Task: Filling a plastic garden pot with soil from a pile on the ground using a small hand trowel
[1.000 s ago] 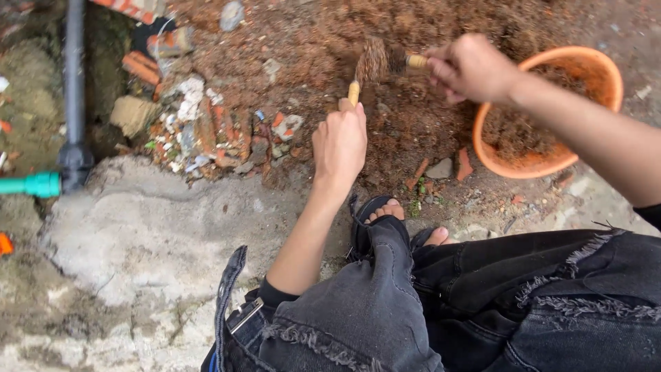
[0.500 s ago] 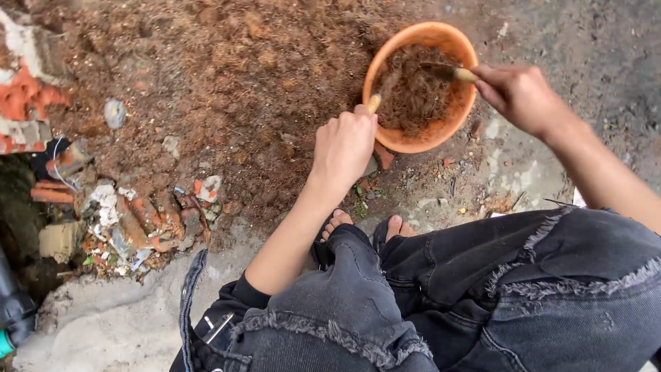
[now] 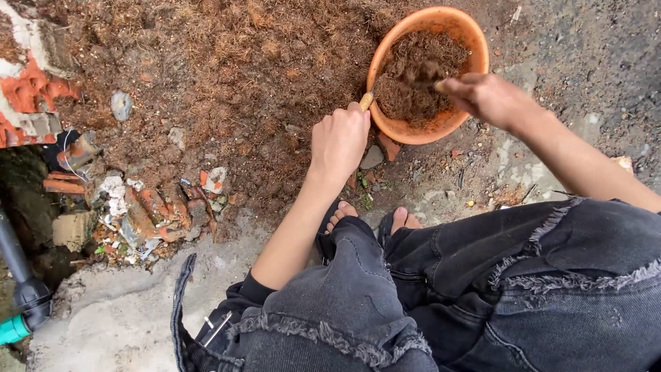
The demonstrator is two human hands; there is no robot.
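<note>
An orange clay pot [image 3: 463, 31] partly filled with brown fibrous soil sits on the ground at the upper right. My left hand [image 3: 339, 141] is closed around a small wooden-handled tool [image 3: 366, 100] whose end rests against the pot's near rim. My right hand [image 3: 487, 98] hovers over the pot, gripping a second wooden-handled tool [image 3: 428, 74] with a clump of fibre on its tip, blurred by motion. A heap of brown fibrous soil [image 3: 227, 62] spreads left of the pot.
Broken bricks and rubble [image 3: 138, 207] lie at the left. A dark pipe with a green fitting [image 3: 17, 303] runs along the lower left edge. My knees in dark frayed jeans [image 3: 441, 296] and my sandalled toes [image 3: 372, 220] fill the bottom. Concrete slab [image 3: 117, 317] below left.
The view swung from the soil heap to the pot. Both hands carried their tools and fibre from the heap to the pot; my right hand now dips lower over it.
</note>
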